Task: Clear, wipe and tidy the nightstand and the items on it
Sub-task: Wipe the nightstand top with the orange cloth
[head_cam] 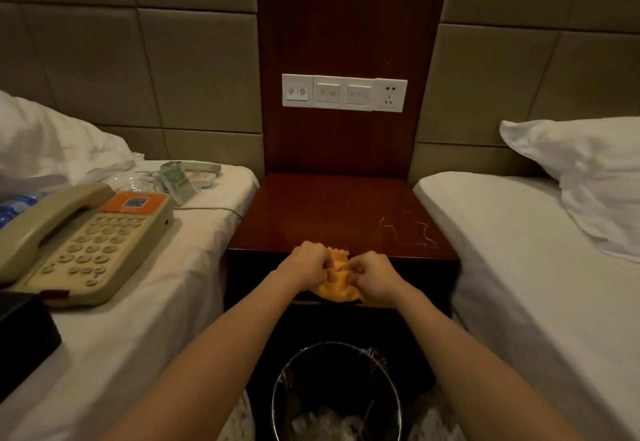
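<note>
The clearing is looking done: the nightstand (332,212) at frame centre is lying bare but for a thin thread (415,229), with the telephone (86,239) and small items sitting on the bed (156,302) at left, so wiping and putting back are seemingly remaining. The left hand (308,262) and right hand (372,276) are bunching the orange cloth (337,288) at the nightstand's front edge. At bottom centre, the lined bin (337,343) is holding what looks like crumpled rubbish.

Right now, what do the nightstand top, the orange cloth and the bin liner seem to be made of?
Nightstand top: dark reddish wood or veneer, glossy varnish, judging by the soft sheen. Orange cloth: soft woven or microfibre fabric; it crumples between the left hand and right hand. Bin liner: thin clear plastic, shiny and crinkled at the rim.
</note>
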